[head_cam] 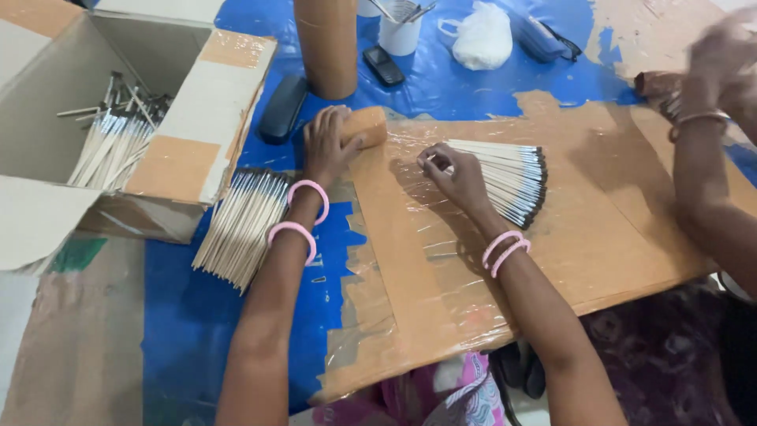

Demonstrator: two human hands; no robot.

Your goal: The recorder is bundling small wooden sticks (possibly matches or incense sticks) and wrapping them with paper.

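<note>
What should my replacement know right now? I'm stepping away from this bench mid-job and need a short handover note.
Left hand: grip closed over a small tan rectangular block at the board's top edge.
Right hand: fingers pressing on the near ends of a fanned row of thin white sticks with dark tips, spread on the plastic-covered cardboard board.
Supply: a loose bundle of the same sticks lies left of the board on the blue sheet; more sit in the open cardboard box.
Done: one fan laid out.
Left: the bundle and boxed sticks look untouched.
Another person's hand works at the far right.
</note>
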